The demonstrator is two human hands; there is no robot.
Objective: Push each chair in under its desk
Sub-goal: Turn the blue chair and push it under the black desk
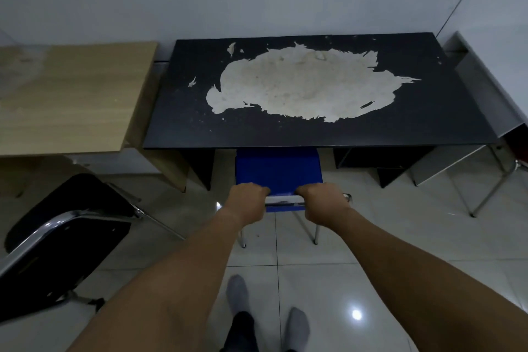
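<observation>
A blue chair [278, 170] with chrome legs stands in front of the black desk [183, 128], whose top has a large worn pale patch. The front part of the blue seat sits under the desk's near edge. My left hand [247, 200] grips the left end of the chair's chrome back rail. My right hand [324, 201] grips the right end of the same rail. A black chair [57, 237] with a chrome frame stands at the lower left, pulled out from the light wooden desk [71, 100].
A grey desk [485, 94] with metal legs stands at the right, close to the black desk. A white wall runs behind all three desks. The floor is glossy pale tile. My feet in grey socks [237, 291] are below the blue chair.
</observation>
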